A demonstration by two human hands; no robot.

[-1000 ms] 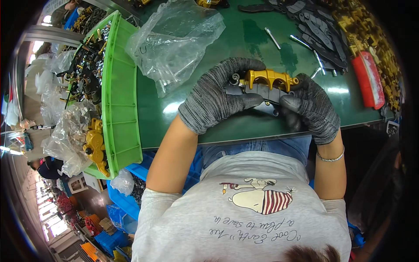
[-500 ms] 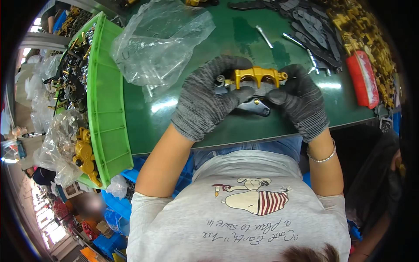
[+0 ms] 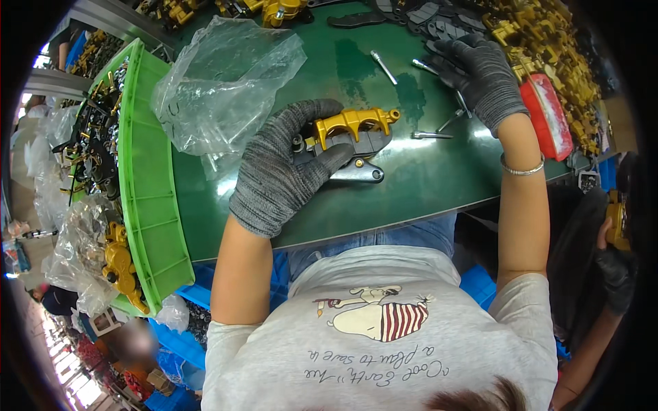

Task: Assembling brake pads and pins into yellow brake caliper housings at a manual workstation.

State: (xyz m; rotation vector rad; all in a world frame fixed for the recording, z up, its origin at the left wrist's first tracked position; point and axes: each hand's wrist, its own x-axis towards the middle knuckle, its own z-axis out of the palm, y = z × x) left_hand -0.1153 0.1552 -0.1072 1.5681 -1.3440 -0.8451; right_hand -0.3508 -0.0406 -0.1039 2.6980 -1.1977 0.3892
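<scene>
One gloved hand holds a gold brake part over the green desk.

The gold brake part (image 3: 353, 130) lies long-ways from 9 o'clock to 3 o'clock, its round end pointing to 3 o'clock, near the middle of the desk (image 3: 411, 185). The left hand (image 3: 288, 171) has its fingers wrapped tight on it and hides its left end. Half a second ago both hands held the part; now the right hand (image 3: 483, 72) has let go and reached up to 1 o'clock, fingers spread a little over some small metal pins (image 3: 428, 135), maybe touching one. A clear bag (image 3: 223, 85) lies at 11 o'clock.
</scene>
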